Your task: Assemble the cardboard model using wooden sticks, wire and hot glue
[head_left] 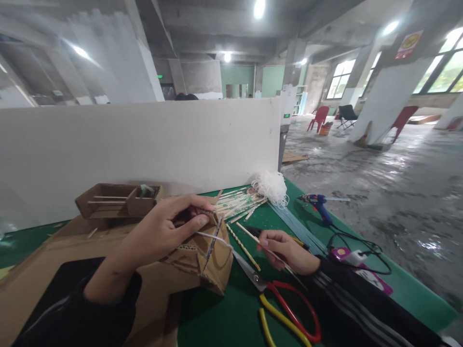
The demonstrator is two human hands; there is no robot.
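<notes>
My left hand [170,229] is closed on the upper edge of a folded cardboard piece [219,262], thumb on the near side and fingers partly hidden behind it. A white cord [213,236] runs across this piece near a dark slit edge. Right of it, my right hand [285,250] pinches a thin wooden stick [248,232], its free end pointing up and left toward the cardboard. Between the hands lie a twisted yellowish stick [243,246] and red-handled scissors [257,279]. Yellow handles [285,318] of another tool show below the scissors.
Thin sticks [233,205] and a white string heap [270,188] lie at the back, beside translucent glue sticks [298,222]. A blue glue gun [319,206] and a purple-white power strip [361,270] are right. An open cardboard box [104,205] stands left before a white partition [144,144].
</notes>
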